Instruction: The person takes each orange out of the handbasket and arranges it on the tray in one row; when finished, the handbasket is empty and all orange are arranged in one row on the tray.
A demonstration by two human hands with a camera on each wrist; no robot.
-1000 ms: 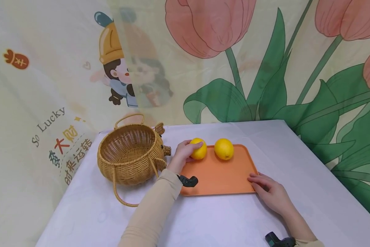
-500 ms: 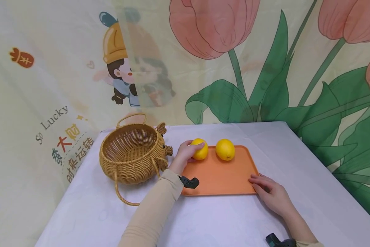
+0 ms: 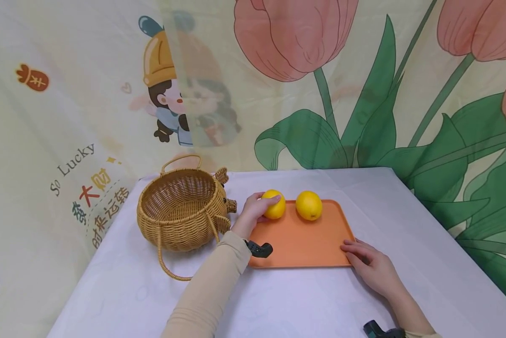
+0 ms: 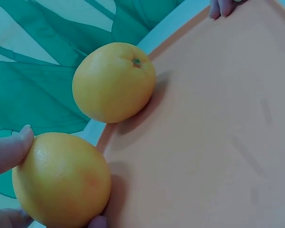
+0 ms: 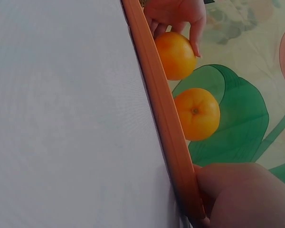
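My left hand (image 3: 254, 210) holds an orange (image 3: 275, 204) near the left back corner of the orange tray (image 3: 303, 244). In the left wrist view, the thumb (image 4: 12, 149) lies on one side of this held orange (image 4: 61, 180), and other fingertips show at its lower side. A second orange (image 3: 309, 205) rests at the tray's back rim, a little to the right; its stem scar (image 4: 137, 62) shows in the left wrist view. My right hand (image 3: 369, 263) rests on the tray's right edge, fingertips over the rim. The underside of this hand is hidden.
Left of the tray stands a brown wicker basket (image 3: 172, 241) with an animal face and two handles, one hanging in front. A white cloth (image 3: 312, 300) covers the table. Printed fabric with tulips (image 3: 297, 37) hangs behind it.
The head view has shifted slightly, moving everything a little to the right in the picture. Both hands, the oranges and the tray keep their places.
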